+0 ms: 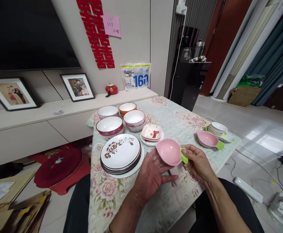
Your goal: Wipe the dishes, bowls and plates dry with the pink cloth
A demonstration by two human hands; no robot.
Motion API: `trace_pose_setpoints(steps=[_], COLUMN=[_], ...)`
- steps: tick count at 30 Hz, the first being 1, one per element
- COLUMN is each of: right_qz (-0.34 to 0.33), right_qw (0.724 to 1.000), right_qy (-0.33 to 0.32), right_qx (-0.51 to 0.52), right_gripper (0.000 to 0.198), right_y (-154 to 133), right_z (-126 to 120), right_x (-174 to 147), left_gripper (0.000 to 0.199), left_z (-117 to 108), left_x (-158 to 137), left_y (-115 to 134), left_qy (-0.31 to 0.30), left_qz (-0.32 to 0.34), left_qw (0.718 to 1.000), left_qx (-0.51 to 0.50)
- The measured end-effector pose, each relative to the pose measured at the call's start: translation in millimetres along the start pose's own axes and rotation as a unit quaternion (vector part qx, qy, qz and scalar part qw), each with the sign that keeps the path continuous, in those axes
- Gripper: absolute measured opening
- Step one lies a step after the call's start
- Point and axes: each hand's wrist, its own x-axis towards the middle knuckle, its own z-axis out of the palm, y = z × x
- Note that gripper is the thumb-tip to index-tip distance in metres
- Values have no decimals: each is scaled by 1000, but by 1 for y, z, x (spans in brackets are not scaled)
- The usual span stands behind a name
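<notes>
One floral-covered tabletop [167, 111] carries the lot. Plate stack [120, 150] by the left edge; big bowls [109, 124] grouped toward the far left corner. Square dishes [151, 132] on white plates, between those bowls and the hands.

Two hands over the tabletop's near part. Left hand [148, 179]: palm up, fingers spread, not gripping, just below the dish's left side; fingertip contact with the underside, can't tell. Right hand [198, 160]: thumb and fingers pinching the handle end.

Pink leaf dish [169, 152]: looks raised off the tabletop, hollow up. Long axis roughly side to side, pointed tip left, handle right. So its body lies left of the right-hand grip, reaching over toward the left palm.

Matching pink dish [207, 139]: near the right corner, beside small white bowls [217, 127]; right hand nearer to it, left well apart.

Smallest: green handle [184, 156], partly hidden by right thumb.
</notes>
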Motion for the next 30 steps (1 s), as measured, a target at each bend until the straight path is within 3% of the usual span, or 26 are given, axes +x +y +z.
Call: trace_pose_setpoints(steps=[3,6,8,10,12,15,17,19,22,26,30], right_qz=[21,28,-5,-78,-165,-265,-282,-272,-263,-209,-205], right_qw=[997,993,995,991,962,880,845,833,850,916,931], right_qy=[-71,-113,-96,-63,-64,-145,-179,-179,-99,68,51], right_qx=[-21,-18,-19,-84,-210,-366,-417,-448,-445,-335,-298], right_gripper=[44,46,45,38,29,27,17,12,14,29,37], right_y=[4,8,9,9,11,19,27,33,31,8,-14], right_z=[13,16,12,7,5,12,20,23,17,-4,-10], right_x=[-8,-7,-2,3,7,7,6,6,10,11,0], left_gripper=[62,57,56,58,61,67,71,75,75,70,64], left_z=[1,1,0,0,-1,-2,-3,-4,-6,-8,-7], left_x=[-2,-4,-5,-5,-6,-5,-5,-5,-4,-2,-1], left_y=[1,2,3,3,4,4,3,3,2,1,0], left_qy=[-7,62,110,128,126,121,119,118,126,138,134], left_qz=[2,0,3,9,18,31,35,39,51,78,77], left_qw=[1000,998,994,992,992,992,992,992,991,987,988], left_qx=[-7,-16,-16,-15,-16,-15,-9,-1,4,2,-3])
